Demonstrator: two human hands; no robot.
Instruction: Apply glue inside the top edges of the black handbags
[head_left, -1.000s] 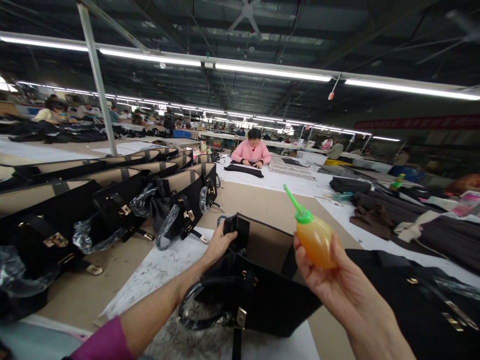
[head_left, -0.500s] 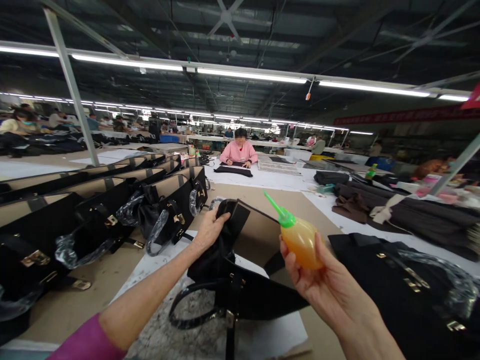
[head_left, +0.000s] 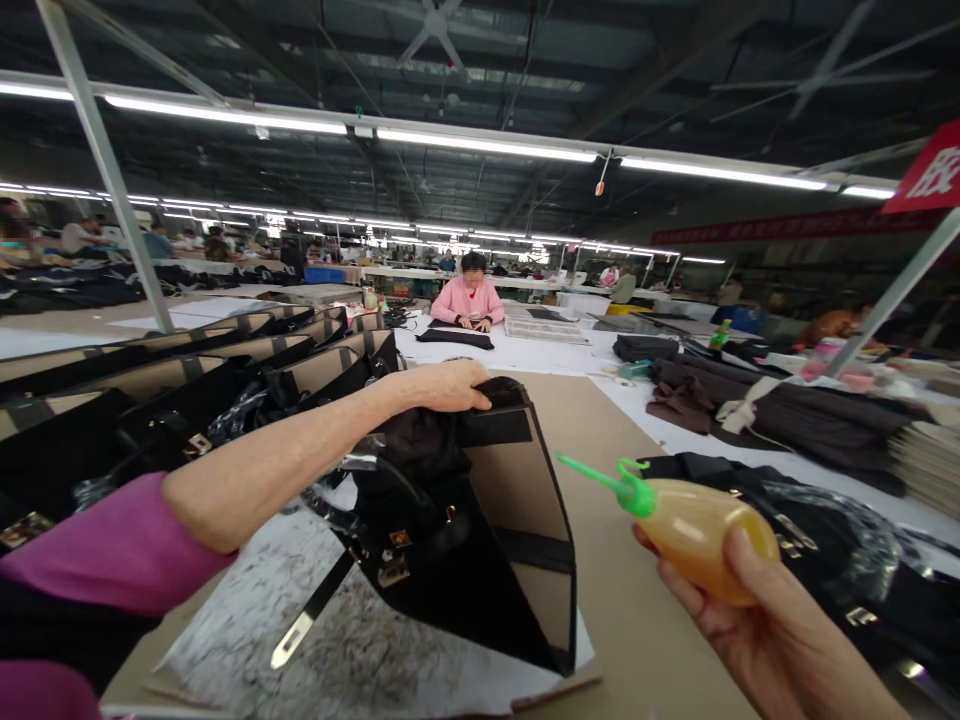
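Note:
My left hand (head_left: 444,385) grips the top edge of a black handbag (head_left: 480,540) with a tan lining, which stands lifted and tilted over a stained white sheet (head_left: 352,640). Its wrapped handle and brass buckles hang on the near side. My right hand (head_left: 757,620) is closed round an orange squeeze bottle (head_left: 709,540) with a green nozzle that points left toward the bag, a little apart from it.
A row of black handbags (head_left: 187,400) with wrapped handles lines the left of the table. More black bags (head_left: 825,520) and dark fabric pieces (head_left: 772,415) lie at the right. A person in pink (head_left: 470,300) works at the far end. Brown board (head_left: 600,470) covers the table's middle.
My left hand has lifted the bag up and turned it, arm swinging higher. My right hand has dropped to the right and tipped the bottle so its nozzle points left.

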